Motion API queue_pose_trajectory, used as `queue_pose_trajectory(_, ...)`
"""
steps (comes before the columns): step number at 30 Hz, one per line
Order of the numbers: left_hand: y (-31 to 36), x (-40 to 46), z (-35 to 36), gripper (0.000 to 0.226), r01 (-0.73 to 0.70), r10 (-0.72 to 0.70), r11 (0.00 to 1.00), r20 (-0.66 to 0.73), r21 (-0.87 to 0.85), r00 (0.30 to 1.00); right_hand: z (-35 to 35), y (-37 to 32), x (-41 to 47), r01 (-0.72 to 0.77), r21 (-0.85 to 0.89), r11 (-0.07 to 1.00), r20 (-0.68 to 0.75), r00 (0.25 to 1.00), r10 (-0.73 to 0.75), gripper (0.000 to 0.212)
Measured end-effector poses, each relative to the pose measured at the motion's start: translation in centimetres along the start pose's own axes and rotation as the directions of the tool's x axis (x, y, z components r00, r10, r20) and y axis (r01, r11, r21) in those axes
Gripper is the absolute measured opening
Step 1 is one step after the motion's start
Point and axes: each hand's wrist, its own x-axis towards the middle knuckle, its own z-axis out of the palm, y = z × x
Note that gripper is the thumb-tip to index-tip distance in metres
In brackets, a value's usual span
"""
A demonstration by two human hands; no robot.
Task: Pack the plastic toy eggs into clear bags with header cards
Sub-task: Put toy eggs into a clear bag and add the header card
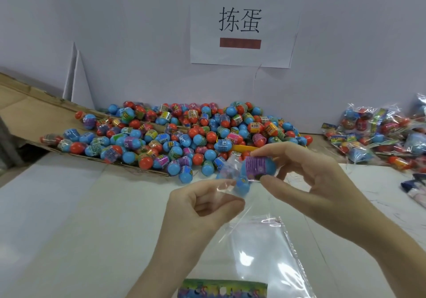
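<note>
The right hand (pixel 306 178) pinches a blue plastic toy egg (pixel 258 167) by its purple label band at the mouth of the clear bag (pixel 260 247), whose upper edge the left hand (pixel 200 208) pinches; the egg appears light, rigid and smooth, so grip across the band, whereas the film is limp and slippery. The bag hangs below both hands to its header card (pixel 222 289), apparently holding another blue egg; loose eggs (pixel 166 134) lie heaped beyond the hands, packed bags (pixel 378 134) beyond the right hand.

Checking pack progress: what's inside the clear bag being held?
At the clear bag mouth, the right hand holds a blue egg with a purple label; the left hand pinches the plastic. A header card shows below; the rest looks empty.
</note>
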Motion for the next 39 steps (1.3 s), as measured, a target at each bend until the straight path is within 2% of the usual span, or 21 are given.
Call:
queue_pose_trajectory(3,0.1,0.1,-0.1,0.019,0.02,-0.017,0.997,0.048,-0.076,0.999,-0.5,-0.1,0.2,0.033,-0.085,0.996,0.093,0.995,-0.025,0.033)
queue_pose_trajectory(7,-0.1,0.2,-0.2,0.038,0.035,-0.028,0.998,0.115,-0.054,0.993,-1.2,-0.3,0.4,-0.001,-0.055,0.998,0.222,0.975,0.013,0.036)
queue_pose_trajectory(10,-0.2,0.1,0.0,0.046,0.027,-0.024,0.999,0.145,-0.023,0.989,-0.9,-0.2,0.5,-0.026,-0.039,0.999,0.256,0.966,0.035,0.038)
queue_pose_trajectory(14,-0.3,0.0,0.3,0.039,0.018,-0.014,1.0,0.149,-0.025,0.989,-0.3,0.1,0.6,-0.06,-0.004,0.998,0.219,0.974,0.059,0.04)
queue_pose_trajectory(21,-0.7,-0.2,0.2,0.036,-0.027,0.022,0.999,0.136,0.034,0.991,0.2,0.1,0.6,-0.026,0.025,0.999,0.177,0.984,0.021,0.036)
queue_pose_trajectory(23,-0.8,-0.2,0.4,0.033,-0.044,0.037,0.997,0.106,0.058,0.994,0.3,0.0,0.8,-0.026,0.02,0.999,0.137,0.99,0.023,0.035)
queue_pose_trajectory(26,-0.7,-0.2,0.7,0.033,-0.043,0.038,0.998,0.133,0.036,0.99,0.4,-0.2,1.0,-0.012,0.031,0.999,0.092,0.996,0.009,0.029)
queue_pose_trajectory(29,-0.6,-0.1,0.4,0.032,0.023,-0.02,1.0,0.185,-0.014,0.982,0.4,-0.2,0.8,0.024,-0.008,1.0,0.187,0.982,-0.022,0.029)
queue_pose_trajectory(33,-1.9,0.2,-0.2,0.039,0.237,-0.201,0.963,0.245,-0.129,0.948,1.4,0.8,0.1,0.021,-0.119,0.993,0.369,0.929,0.025,0.042)
queue_pose_trajectory(36,-3.4,0.2,-0.3,0.04,0.315,-0.271,0.94,0.276,-0.129,0.922,3.2,1.9,-0.3,0.019,-0.11,0.994,0.307,0.952,0.015,0.034)
queue_pose_trajectory(39,-4.9,0.4,-0.7,0.037,0.399,-0.336,0.897,0.294,-0.19,0.895,4.3,2.9,-0.7,-0.008,-0.107,0.994,0.255,0.966,0.035,0.037)
